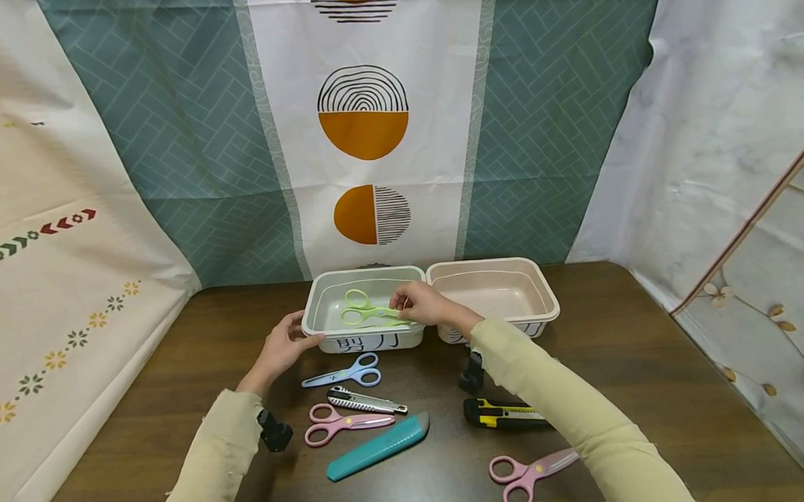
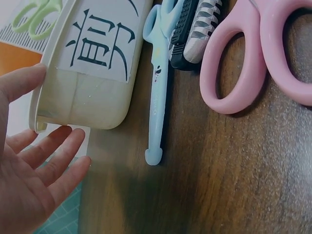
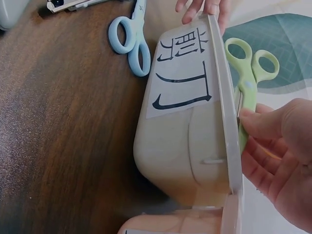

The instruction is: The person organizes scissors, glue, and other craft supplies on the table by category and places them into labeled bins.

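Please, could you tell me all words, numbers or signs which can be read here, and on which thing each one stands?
"剪刀": on the white label of the left bin.
Second label, on the right bin: partly hidden, cannot be read.
Printed marks on the blue scissors: too small to read.

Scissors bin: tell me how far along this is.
Done, seemingly: the scissors bin and beige bin stand side by side. In hand: green scissors, pinched in the right grip over the scissors bin. Remaining, apparently: blue scissors, two pink pairs and three cutters on the table.
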Demonstrator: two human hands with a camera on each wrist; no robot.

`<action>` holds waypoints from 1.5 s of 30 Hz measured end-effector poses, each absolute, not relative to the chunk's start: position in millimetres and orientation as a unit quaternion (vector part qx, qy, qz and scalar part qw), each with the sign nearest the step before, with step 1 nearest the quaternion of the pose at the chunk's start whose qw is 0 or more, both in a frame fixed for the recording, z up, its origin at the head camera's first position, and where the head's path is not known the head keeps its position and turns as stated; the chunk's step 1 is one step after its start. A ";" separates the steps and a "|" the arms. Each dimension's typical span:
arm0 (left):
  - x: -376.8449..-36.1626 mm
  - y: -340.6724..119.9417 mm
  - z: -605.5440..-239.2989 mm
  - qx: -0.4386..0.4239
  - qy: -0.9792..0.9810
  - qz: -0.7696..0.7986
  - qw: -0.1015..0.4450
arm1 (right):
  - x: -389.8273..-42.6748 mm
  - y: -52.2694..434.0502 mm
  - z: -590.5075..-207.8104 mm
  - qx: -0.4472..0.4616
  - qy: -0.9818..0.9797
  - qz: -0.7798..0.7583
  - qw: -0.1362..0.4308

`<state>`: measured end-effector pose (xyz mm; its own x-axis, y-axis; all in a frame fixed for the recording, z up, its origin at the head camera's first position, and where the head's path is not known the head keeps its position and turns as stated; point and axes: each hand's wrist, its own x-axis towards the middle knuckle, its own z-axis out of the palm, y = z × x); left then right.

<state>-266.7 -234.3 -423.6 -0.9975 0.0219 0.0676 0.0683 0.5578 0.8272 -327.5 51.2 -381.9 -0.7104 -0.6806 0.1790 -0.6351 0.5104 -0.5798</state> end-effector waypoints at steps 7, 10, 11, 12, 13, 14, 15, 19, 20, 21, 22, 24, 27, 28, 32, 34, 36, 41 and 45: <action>-265.0 -233.4 -423.4 -0.023 -0.882 -0.470 0.020 | -328.4 50.5 -383.2 -0.371 0.875 -0.308 0.035; -264.7 -233.4 -423.9 -0.024 -0.883 -0.469 0.020 | -328.4 50.8 -385.1 -0.371 0.877 -0.303 0.034; -264.5 -233.3 -423.9 -0.024 -0.882 -0.470 0.020 | -328.2 51.0 -385.5 -0.372 0.877 -0.301 0.034; -264.5 -233.3 -424.1 -0.024 -0.882 -0.470 0.020 | -328.1 51.2 -385.8 -0.374 0.877 -0.300 0.033; -264.5 -233.3 -424.2 -0.025 -0.882 -0.469 0.021 | -328.0 51.2 -386.0 -0.375 0.877 -0.298 0.031; -264.5 -233.2 -424.4 -0.025 -0.882 -0.469 0.021 | -327.9 51.2 -386.0 -0.376 0.877 -0.297 0.030; -264.5 -233.2 -424.4 -0.025 -0.883 -0.469 0.021 | -327.8 51.2 -386.0 -0.376 0.878 -0.295 0.029; -264.7 -232.5 -424.4 -0.026 -0.883 -0.469 0.022 | -327.7 50.3 -385.4 -0.375 0.879 -0.293 0.027; -264.7 -232.3 -424.4 -0.025 -0.883 -0.469 0.023 | -327.7 50.2 -385.4 -0.375 0.880 -0.292 0.027; -264.7 -232.0 -424.3 -0.026 -0.883 -0.468 0.024 | -327.7 50.1 -385.4 -0.376 0.879 -0.292 0.027; -264.7 -231.8 -424.3 -0.026 -0.883 -0.468 0.024 | -327.6 50.1 -385.4 -0.377 0.878 -0.294 0.026; -264.6 -231.6 -424.2 -0.026 -0.884 -0.467 0.025 | -327.7 50.1 -385.7 -0.382 0.874 -0.298 0.027; -264.5 -231.3 -424.2 -0.026 -0.883 -0.468 0.024 | -327.8 50.2 -385.9 -0.392 0.865 -0.310 0.034; -264.5 -231.3 -424.4 -0.026 -0.883 -0.468 0.024 | -328.0 50.3 -386.0 -0.395 0.863 -0.312 0.037; -264.7 -231.7 -424.9 -0.028 -0.882 -0.470 0.020 | -328.3 51.6 -384.7 -0.399 0.859 -0.317 0.053; -264.8 -231.9 -424.7 -0.031 -0.882 -0.470 0.019 | -328.3 53.1 -383.1 -0.398 0.859 -0.316 0.054; -265.0 -232.0 -424.1 -0.032 -0.882 -0.470 0.020 | -327.8 55.1 -380.7 -0.398 0.858 -0.320 0.057; -265.7 -232.6 -422.1 -0.032 -0.884 -0.465 0.023 | -326.2 61.1 -375.8 -0.394 0.855 -0.331 0.068; -265.4 -232.8 -420.7 -0.033 -0.887 -0.460 0.019 | -324.0 66.2 -373.1 -0.378 0.856 -0.342 0.080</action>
